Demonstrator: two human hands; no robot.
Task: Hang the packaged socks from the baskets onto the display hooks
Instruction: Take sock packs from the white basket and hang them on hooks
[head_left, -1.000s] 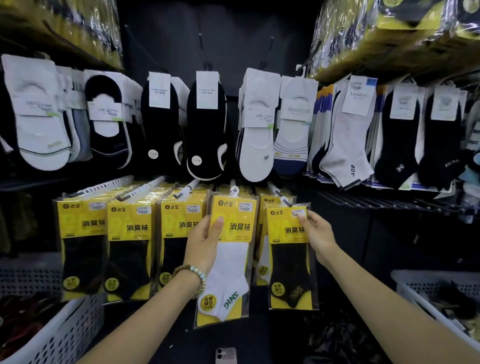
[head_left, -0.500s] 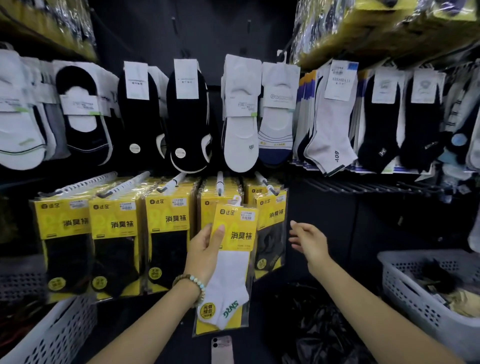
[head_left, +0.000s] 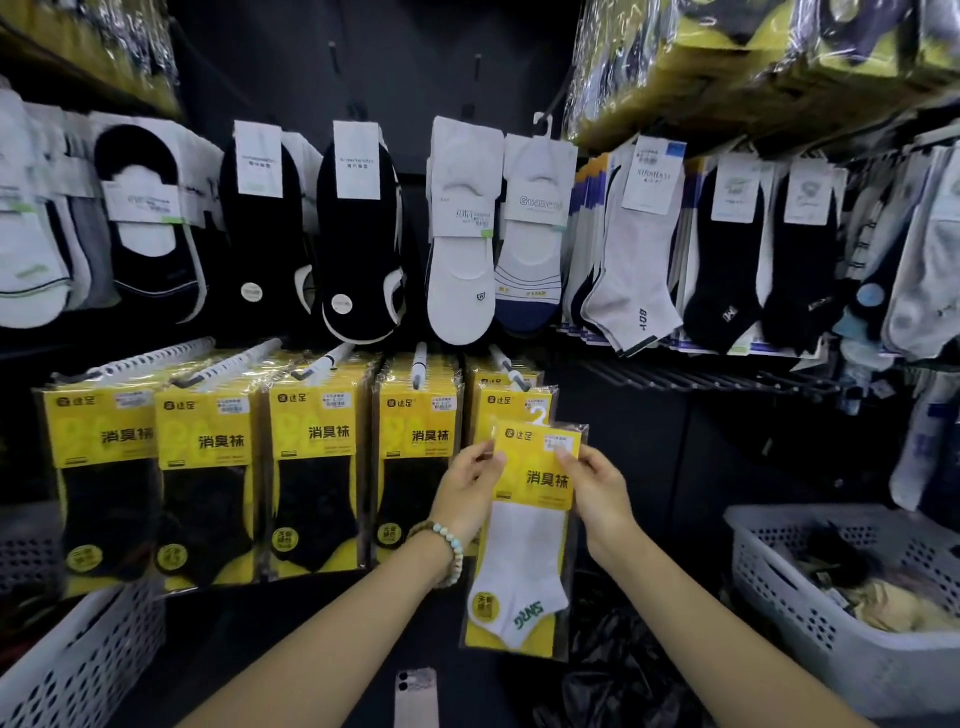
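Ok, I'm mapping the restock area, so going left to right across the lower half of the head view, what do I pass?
left basket → yellow packs of black socks hanging in a row → left hand → white-sock pack held by both hands → right hand → right basket

Glossy plastic sock pack (head_left: 530, 519), perforated plastic basket (head_left: 769, 571)

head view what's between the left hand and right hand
The yellow header of the white sock pack, pinched at either side by left hand and right hand; head view shows it.
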